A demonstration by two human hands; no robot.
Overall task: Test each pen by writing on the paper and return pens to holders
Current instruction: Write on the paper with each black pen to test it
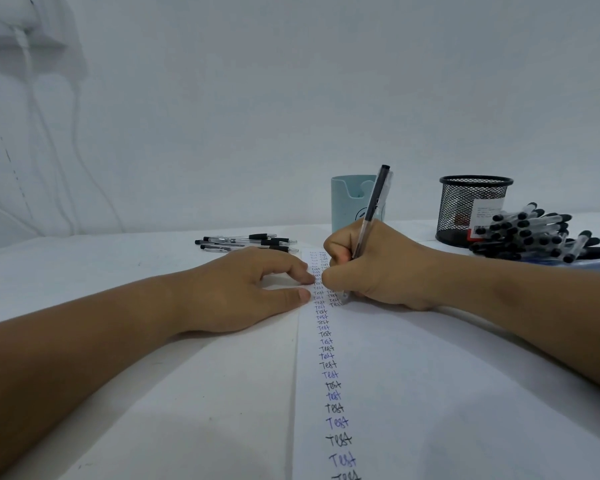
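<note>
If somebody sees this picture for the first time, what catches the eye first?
Probably the right hand at centre, gripping a clear black-capped pen on the white paper, beside a long column of handwritten "Test" words. Next, the heap of black-capped pens at right, before a black mesh holder.

Prob. office/study desk: white table (118,306), pen holders (473,206), wall cables (49,133).

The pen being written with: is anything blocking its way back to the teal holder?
Nothing visible does. The right hand grips the pen on the paper; the teal holder stands just behind, open-topped.
</note>
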